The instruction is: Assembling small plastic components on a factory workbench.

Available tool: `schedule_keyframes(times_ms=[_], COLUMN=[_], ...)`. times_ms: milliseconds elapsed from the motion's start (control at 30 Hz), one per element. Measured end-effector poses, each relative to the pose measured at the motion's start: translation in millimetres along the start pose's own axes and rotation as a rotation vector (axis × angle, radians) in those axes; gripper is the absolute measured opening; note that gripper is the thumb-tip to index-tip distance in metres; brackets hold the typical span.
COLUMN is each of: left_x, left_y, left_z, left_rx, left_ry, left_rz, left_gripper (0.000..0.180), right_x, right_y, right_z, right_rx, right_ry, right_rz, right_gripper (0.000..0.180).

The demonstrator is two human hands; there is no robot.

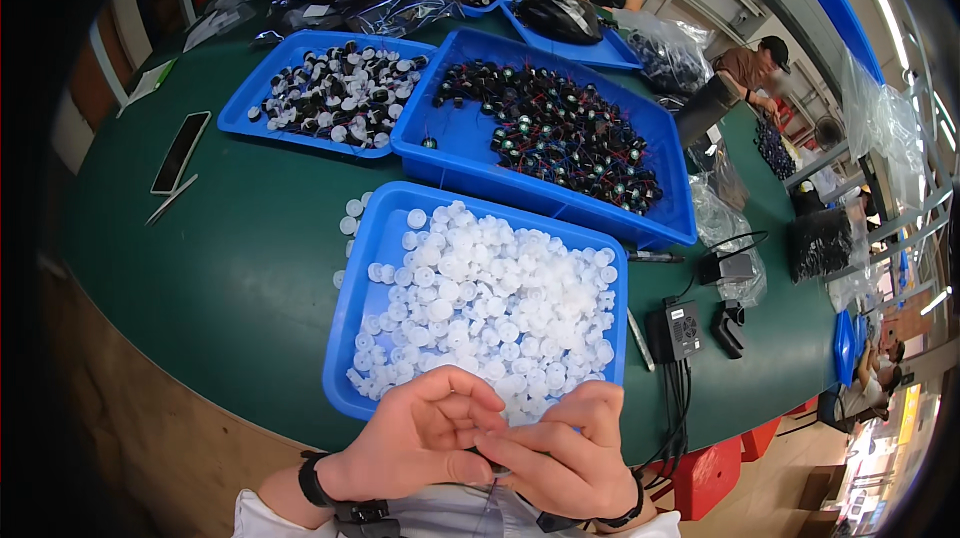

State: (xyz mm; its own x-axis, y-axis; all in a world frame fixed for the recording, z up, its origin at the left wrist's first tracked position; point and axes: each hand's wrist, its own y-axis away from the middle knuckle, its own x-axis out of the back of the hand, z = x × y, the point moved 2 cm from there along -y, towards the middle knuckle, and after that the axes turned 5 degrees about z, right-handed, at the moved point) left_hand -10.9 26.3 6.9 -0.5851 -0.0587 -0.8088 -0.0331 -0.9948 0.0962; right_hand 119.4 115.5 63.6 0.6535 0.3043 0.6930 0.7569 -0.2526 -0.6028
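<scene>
Both my hands meet at the near edge of a blue tray (345, 338) heaped with small white translucent plastic caps (480, 298). My left hand (420, 438) is curled, its thumb and fingertips closing on a small dark part with a thin wire (497, 470). From the other side my right hand (570, 453) pinches at the same part, its other fingers bent. Most of the part is hidden by the fingers. Beyond the caps, a deeper blue bin (460, 118) holds many small black wired components (570, 138).
To the far left, a blue tray (235, 108) holds black components with white caps. A phone (181, 153) and a pen (172, 200) lie on the green table (230, 268). Loose caps sit beside the near tray. A black power box (676, 331) with cables stands right. Two people work farther back.
</scene>
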Motion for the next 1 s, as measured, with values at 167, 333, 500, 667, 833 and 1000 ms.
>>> schedule_keyframes(times_ms=[167, 333, 500, 667, 833, 1000], left_x=[4, -3, 30, 98, 124, 149], left_y=[-1, 0, 15, 27, -9, -48], left_z=[-5, 0, 43, 102, 123, 118], left_rx=[0.028, 0.018, -0.275, -0.397, -0.509, -0.617], left_ry=[0.102, -0.079, -0.668, -1.416, -1.751, -1.888], left_rz=[-0.026, 0.088, 0.397, 0.741, 0.649, 0.415], left_gripper=[0.042, 0.039, 0.03, 0.026, 0.029, 0.028], right_x=[-1, -7, -8, -40, -100, -95], right_y=[-2, 1, -18, -94, -202, -238], right_z=[4, 8, 33, 83, 122, 183], right_rx=[0.001, -0.057, -0.278, -0.799, -1.01, -0.537], right_ry=[-0.109, -0.159, -0.422, -0.592, -0.777, -0.128], right_rz=[0.051, 0.037, -0.128, -0.589, -0.48, -0.402], right_gripper=[0.036, 0.036, 0.023, 0.027, 0.038, 0.026])
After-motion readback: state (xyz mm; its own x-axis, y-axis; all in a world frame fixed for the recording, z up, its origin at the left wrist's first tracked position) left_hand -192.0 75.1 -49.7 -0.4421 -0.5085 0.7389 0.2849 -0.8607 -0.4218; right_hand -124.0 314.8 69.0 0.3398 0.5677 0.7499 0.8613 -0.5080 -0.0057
